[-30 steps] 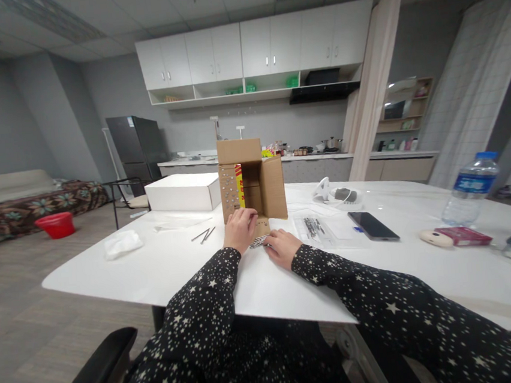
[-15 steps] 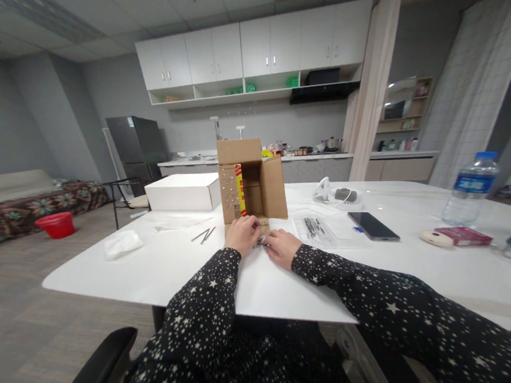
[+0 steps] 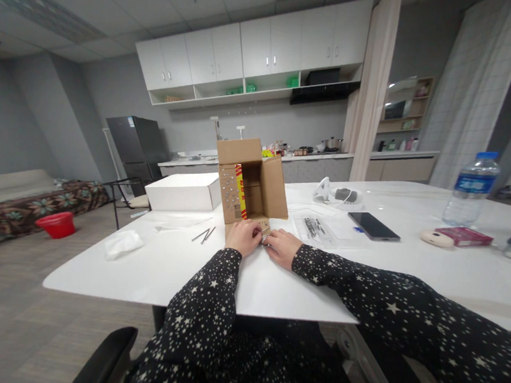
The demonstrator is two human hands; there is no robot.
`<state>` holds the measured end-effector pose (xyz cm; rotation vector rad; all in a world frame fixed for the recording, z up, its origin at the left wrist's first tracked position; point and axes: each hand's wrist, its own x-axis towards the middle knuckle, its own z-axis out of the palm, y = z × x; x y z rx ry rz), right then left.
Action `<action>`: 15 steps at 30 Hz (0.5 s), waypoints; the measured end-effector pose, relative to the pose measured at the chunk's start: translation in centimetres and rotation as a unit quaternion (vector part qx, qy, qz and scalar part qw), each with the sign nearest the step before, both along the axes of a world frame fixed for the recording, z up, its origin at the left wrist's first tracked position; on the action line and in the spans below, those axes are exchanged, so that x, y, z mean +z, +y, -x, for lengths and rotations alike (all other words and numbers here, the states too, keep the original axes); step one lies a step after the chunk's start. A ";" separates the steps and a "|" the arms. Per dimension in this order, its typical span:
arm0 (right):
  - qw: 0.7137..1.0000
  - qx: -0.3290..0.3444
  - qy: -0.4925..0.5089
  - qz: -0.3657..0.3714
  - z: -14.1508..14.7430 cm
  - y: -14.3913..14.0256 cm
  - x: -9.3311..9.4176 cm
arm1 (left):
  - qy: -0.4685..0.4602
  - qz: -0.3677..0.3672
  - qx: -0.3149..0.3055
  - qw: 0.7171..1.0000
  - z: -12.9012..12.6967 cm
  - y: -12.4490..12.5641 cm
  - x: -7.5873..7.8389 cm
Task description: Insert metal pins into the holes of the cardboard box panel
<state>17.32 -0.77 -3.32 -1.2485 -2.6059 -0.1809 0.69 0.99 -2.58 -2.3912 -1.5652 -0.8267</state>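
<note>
Nails [image 3: 264, 237], a small bundle of thin metal ones, are held between the two hands just in front of the open cardboard box [image 3: 251, 180], on the tabletop [image 3: 191, 270] a little in from its near edge. The bundle is largely hidden; only a few shiny tips are seen between the fingers. The left hand [image 3: 244, 236] is curled, its fingertips closed on the left end of the bundle. The right hand [image 3: 283, 246] lies knuckles up on the tabletop, fingers drawn together and touching the bundle's right end. Both wrists are covered by dark star-printed sleeves.

The box stands upright, its open side turned toward the hands, flaps spread, with a lower flap lying flat and touching the hands. Three loose nails [image 3: 204, 235] are noted on the tabletop to the left of the box, well apart from the hands. A crumpled white tissue [image 3: 122, 243] lies nearer the left edge. A white box [image 3: 183, 193] sits behind, toward the far left corner. To the right of the hands a clear plastic bag [image 3: 317, 227] with dark pieces in it is seen, then a phone [image 3: 373, 226]. A water bottle [image 3: 471, 190] stands toward the right edge.
</note>
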 end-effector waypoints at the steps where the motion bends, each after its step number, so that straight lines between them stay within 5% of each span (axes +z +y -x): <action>1: 1.000 0.001 0.001 -0.002 0.0 0.0 0.0 | 0.000 0.001 -0.004 1.000 0.0 0.0 0.0; 15: 1.000 -0.003 -0.004 0.002 0.0 -0.1 0.1 | 0.018 0.006 -0.038 0.999 0.0 0.1 -0.2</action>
